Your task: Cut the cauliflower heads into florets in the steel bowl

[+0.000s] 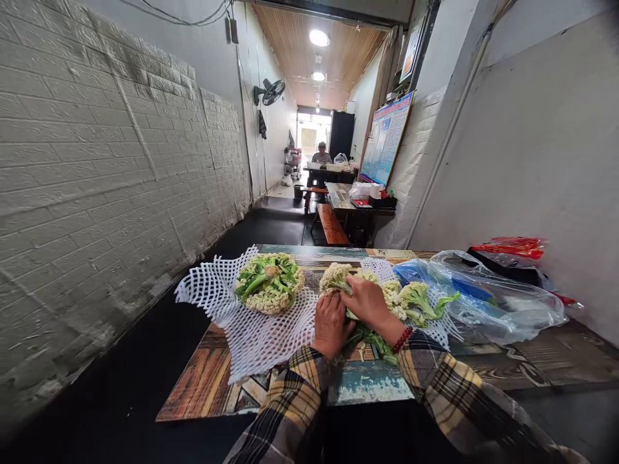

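Cream-white, knobbly cauliflower piece point(333, 278) sits above the multicoloured plank-patterned surface point(372, 385), left hand point(333, 323) and right hand point(370, 301) curled around it (fingertips partly hidden); gripping low and snapping gently should limit crumbling.

Pale brick-patterned wall point(97, 161), black floor point(278, 219), reddish wooden bench point(332, 225), mounted fan point(272, 93), slatted ceiling point(345, 55), round lights point(319, 37)

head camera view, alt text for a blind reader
A person's left hand and right hand grip a cauliflower piece over a patchwork-patterned table. A cauliflower head lies on white foam netting at left; florets and a clear plastic bag lie at right.
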Available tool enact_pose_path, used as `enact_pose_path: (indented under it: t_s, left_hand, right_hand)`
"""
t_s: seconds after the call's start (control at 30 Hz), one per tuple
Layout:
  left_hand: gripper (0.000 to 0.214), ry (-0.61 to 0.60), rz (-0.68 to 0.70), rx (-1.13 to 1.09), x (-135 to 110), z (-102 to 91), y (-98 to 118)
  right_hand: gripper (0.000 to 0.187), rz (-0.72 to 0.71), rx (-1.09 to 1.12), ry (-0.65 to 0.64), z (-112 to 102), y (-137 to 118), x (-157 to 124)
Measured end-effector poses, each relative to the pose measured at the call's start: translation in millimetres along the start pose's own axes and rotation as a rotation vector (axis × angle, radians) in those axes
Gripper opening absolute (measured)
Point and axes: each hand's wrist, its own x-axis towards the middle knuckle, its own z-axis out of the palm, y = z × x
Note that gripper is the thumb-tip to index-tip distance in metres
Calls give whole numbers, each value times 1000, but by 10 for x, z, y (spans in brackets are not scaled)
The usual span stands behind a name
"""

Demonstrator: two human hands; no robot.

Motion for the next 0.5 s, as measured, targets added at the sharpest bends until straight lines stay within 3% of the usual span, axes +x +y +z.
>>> enact_pose_path:
  t_s: [0.17, 0.3, 0.5]
  left_hand:
    - [31, -31, 1, -30, 37, -44, 2]
    - [31, -47, -15, -39, 42, -29, -24]
    - [37, -79, -19, -71, 49, -32, -68]
  right_hand:
    - [18, 77, -21, -85, -44, -72, 83]
    - [29, 38, 10, -136, 5, -54, 175]
    - [17, 54, 206, -170, 91, 80, 291]
